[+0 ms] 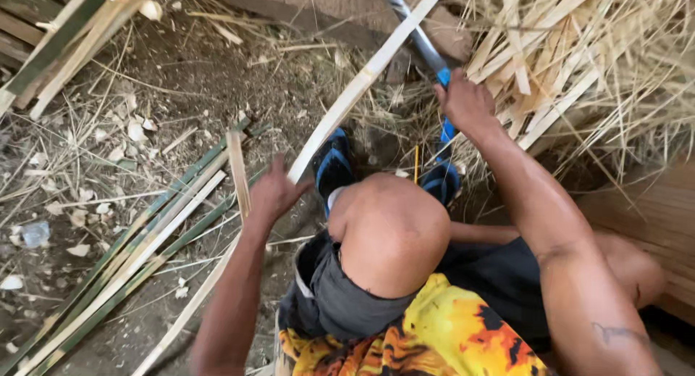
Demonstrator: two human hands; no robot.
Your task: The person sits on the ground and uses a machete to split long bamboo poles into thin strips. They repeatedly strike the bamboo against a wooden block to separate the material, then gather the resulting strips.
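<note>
**Head view: a long bamboo strip between my two hands**

Head camera looks down past my knees. Split green bamboo strips (137, 245) lie on the dirt floor (181, 79) at left. My left hand (274, 195) has its fingers closed on the pale bamboo slat (362, 79), which runs up and right. It looks light, springy, sharp-edged; best held flat, near the middle. My right hand (467, 104) is clamped on a blue-handled blade (427, 50) beside the straw pile (594, 57).

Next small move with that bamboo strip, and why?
Probably draw the bamboo strip back with the left hand. That hand already grips its near end, while the right hand holds the blue-handled blade against it further up.
</note>
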